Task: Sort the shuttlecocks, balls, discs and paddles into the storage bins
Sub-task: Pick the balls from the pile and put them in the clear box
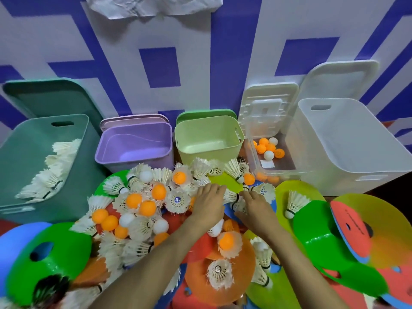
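Bare forearms, no sleeves, no rings

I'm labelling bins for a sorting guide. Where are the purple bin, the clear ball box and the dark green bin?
purple bin (133,157): head view, front rim.
clear ball box (251,150): head view, left wall.
dark green bin (26,139): head view, inner back wall.

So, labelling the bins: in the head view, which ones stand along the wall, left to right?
Dark green plastic bin holding shuttlecocks → purple plastic bin → light green plastic bin → clear plastic box holding balls → large white plastic bin.
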A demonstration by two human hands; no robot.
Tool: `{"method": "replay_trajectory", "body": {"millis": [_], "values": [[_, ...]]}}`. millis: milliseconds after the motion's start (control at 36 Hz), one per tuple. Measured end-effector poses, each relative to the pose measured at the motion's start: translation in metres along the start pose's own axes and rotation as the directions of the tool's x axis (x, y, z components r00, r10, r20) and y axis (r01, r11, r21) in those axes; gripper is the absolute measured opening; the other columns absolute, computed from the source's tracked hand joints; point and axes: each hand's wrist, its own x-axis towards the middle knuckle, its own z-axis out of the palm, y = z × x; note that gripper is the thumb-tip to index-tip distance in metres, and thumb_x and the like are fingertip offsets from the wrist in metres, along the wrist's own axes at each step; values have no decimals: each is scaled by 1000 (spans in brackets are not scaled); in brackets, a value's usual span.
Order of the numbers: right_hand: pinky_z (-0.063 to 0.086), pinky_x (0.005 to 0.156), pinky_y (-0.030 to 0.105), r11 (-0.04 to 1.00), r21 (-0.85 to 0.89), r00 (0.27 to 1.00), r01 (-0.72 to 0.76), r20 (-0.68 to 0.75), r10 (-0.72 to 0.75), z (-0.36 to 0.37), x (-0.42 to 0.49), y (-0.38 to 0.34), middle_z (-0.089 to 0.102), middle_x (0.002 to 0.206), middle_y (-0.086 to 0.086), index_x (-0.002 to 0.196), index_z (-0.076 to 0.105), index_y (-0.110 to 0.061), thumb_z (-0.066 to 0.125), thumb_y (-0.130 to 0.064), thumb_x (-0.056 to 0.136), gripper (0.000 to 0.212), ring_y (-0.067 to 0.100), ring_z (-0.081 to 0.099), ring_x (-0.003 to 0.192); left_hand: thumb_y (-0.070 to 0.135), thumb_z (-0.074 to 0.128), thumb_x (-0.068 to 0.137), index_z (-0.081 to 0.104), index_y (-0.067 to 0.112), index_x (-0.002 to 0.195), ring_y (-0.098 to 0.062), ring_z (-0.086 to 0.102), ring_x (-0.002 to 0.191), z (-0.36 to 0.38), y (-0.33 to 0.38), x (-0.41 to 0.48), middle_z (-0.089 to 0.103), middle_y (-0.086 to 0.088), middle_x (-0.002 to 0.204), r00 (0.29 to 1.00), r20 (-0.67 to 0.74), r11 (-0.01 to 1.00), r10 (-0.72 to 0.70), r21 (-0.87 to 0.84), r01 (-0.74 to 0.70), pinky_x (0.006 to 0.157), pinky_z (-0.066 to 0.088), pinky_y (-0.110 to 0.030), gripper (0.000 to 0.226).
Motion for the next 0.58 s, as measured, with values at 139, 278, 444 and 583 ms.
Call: {"method": "replay_trajectory", "body": {"millis": [139,278,444,583], "values": [[40,94,37,999,-43,996,-33,79,36,-2,3,-6,41,136,8,139,31,-15,57,-36,89,60,28,38,125,21,54,85,45,14,127,-25,38,122,4,-4,7,45,-5,127,999,-45,999,18,-42,-20,104,25,-35,43],[39,72,35,996,18,995,-88,46,87,0,2,-5,48,126,10,129,37,-13,52,-25,90,43,31,46,114,19,53,83,48,14,111,-20,45,113,3,-3,4,53,0,111,997,-68,984,22,-175,-34,111,17,-35,29],[48,80,41,975,215,988,-62,-123,90,-9,3,1,57,120,12,128,44,-12,57,-29,84,50,32,52,109,15,59,85,47,7,103,-24,53,91,3,0,0,58,-5,90,985,-131,880,-110,-474,35,113,21,-40,23],[43,68,32,958,286,981,30,-190,26,-20,7,1,62,112,8,119,52,-14,60,-27,82,40,26,57,97,11,59,87,46,13,108,-19,53,102,-14,7,5,51,2,106,977,-133,681,-168,-732,18,86,48,-42,25]]}}
